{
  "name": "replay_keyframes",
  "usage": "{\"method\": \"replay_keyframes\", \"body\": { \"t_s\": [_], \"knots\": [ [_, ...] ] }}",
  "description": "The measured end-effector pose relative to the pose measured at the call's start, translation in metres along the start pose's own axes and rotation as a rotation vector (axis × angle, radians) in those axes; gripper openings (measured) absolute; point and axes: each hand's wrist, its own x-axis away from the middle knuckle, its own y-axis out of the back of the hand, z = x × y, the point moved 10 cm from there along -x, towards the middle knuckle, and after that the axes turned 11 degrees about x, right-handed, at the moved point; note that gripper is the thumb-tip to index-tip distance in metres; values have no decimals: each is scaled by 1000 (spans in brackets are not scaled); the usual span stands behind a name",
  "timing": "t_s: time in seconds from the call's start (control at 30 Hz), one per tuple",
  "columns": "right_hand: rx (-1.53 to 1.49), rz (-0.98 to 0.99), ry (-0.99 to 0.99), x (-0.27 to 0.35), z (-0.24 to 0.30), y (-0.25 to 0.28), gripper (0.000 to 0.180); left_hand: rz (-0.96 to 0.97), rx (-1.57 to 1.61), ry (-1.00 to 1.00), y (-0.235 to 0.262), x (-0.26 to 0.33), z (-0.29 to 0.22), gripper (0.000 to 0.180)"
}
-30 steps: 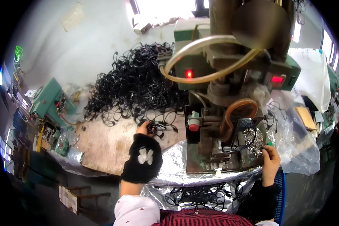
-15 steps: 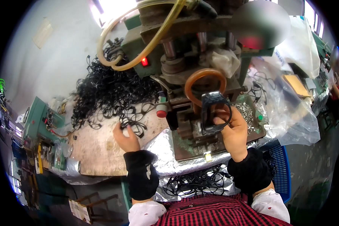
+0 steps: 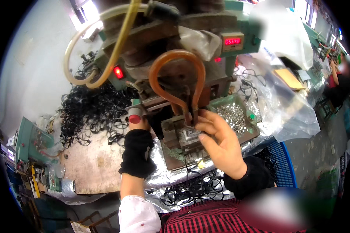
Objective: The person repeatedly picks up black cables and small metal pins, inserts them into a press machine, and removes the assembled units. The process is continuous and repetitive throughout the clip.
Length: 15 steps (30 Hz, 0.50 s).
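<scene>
My right hand (image 3: 223,146) is at the front of a metal press, palm partly facing left, with thumb and fingers apart. Its fingertips reach the die block (image 3: 174,134), beside the lower ends of a copper-coloured loop of tube (image 3: 203,79). I see nothing held in it. A small rectangular recess or insert (image 3: 190,134) shows on top of the block. My left hand (image 3: 142,125) is at the press's left side, by a red push button (image 3: 134,118). The button and its housing hide most of its fingers. Thin black straps (image 3: 190,186) lie on foil below the press.
A large heap of black straps (image 3: 93,110) covers the back of the wooden table (image 3: 93,165). Metal scraps (image 3: 233,114) fill a tray at right, beside clear plastic sheeting (image 3: 289,120). A blue basket (image 3: 286,161) stands lower right. Yellowish hose (image 3: 116,50) arches above.
My left hand has moved from the straps on the table to beside the red button. The black frame-like piece with a strap is gone from my right hand, whose fingers have spread. The view has shifted.
</scene>
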Motion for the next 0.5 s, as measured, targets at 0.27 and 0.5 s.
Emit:
{"method": "replay_keyframes", "body": {
  "t_s": [0.27,0.5],
  "knots": [
    [281,-144,-86,-13,-63,91,37,-38,-72,-279,105,66,-62,18],
    [250,-121,-92,-20,-69,111,27,181,125,-321,163,60,-72,27]
  ]
}}
